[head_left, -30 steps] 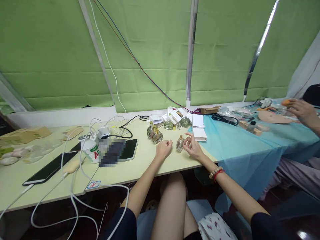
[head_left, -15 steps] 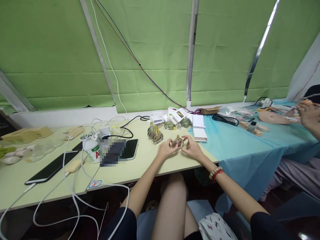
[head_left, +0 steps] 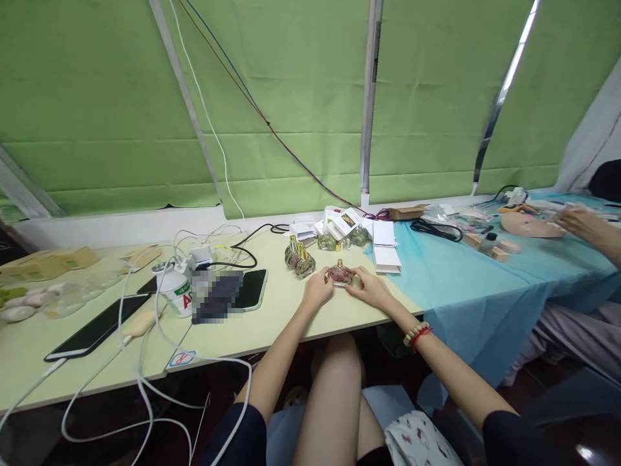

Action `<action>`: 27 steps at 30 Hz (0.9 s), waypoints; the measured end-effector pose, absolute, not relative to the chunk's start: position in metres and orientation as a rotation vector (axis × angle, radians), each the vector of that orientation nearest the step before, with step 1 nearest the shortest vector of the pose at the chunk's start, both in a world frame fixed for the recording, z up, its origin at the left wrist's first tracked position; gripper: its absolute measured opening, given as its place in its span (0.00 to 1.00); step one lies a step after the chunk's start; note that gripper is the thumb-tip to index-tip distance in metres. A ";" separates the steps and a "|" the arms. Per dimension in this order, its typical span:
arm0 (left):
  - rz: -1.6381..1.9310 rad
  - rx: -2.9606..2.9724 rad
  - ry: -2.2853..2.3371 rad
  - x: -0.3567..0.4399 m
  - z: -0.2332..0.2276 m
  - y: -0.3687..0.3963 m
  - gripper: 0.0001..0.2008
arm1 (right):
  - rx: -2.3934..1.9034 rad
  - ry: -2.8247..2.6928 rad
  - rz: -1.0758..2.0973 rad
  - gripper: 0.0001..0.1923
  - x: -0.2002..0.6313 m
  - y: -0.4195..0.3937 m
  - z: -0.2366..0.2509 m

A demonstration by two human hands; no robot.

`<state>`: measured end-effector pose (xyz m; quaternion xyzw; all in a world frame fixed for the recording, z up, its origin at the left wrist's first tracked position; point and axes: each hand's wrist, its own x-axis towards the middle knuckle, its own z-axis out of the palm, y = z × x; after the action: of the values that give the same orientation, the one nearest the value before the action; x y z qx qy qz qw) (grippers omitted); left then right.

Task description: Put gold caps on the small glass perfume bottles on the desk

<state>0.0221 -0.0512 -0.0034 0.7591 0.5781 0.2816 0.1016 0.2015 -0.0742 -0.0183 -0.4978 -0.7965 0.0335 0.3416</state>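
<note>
Partly, left hand (head_left: 318, 288) and right hand (head_left: 371, 288) hide the pinkish bottle (head_left: 340, 276) their grip holds.

I count one left hand (head_left: 317, 289), one right hand (head_left: 372, 288) and one pink bottle (head_left: 339, 276) between them, with one white jar (head_left: 174, 291) at nine o'clock from it, one black cord bundle (head_left: 423, 226) at two, one blue sheet (head_left: 451, 272) at three and one bead bracelet (head_left: 414, 332) at four.
</note>
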 end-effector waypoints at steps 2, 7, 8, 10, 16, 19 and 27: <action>0.838 2.238 1.692 0.021 -0.003 -0.051 0.15 | -1.314 -2.035 0.093 0.20 0.201 -0.074 -0.018; 0.849 2.234 1.647 0.019 -0.002 -0.052 0.16 | -1.364 -1.898 0.142 0.21 0.201 -0.073 -0.013; 0.845 2.234 1.638 0.019 -0.001 -0.053 0.17 | -1.360 -1.874 0.155 0.20 0.201 -0.074 -0.012; 0.841 2.229 1.638 0.019 0.000 -0.055 0.17 | -1.323 -1.850 0.183 0.20 0.202 -0.074 -0.012; 0.827 2.196 1.696 0.021 0.001 -0.055 0.16 | -1.243 -1.898 0.238 0.28 0.203 -0.077 -0.014; 0.821 2.191 1.705 0.021 0.000 -0.053 0.19 | -1.256 -1.967 0.235 0.26 0.203 -0.075 -0.017; 0.785 2.226 1.663 0.021 -0.001 -0.051 0.21 | -1.215 -1.819 0.082 0.24 0.206 -0.063 -0.026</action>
<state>0.0209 -0.0511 -0.0007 0.7647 0.5713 0.2696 0.1269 0.2060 -0.0625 -0.0258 -0.4932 -0.7386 0.0332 0.4584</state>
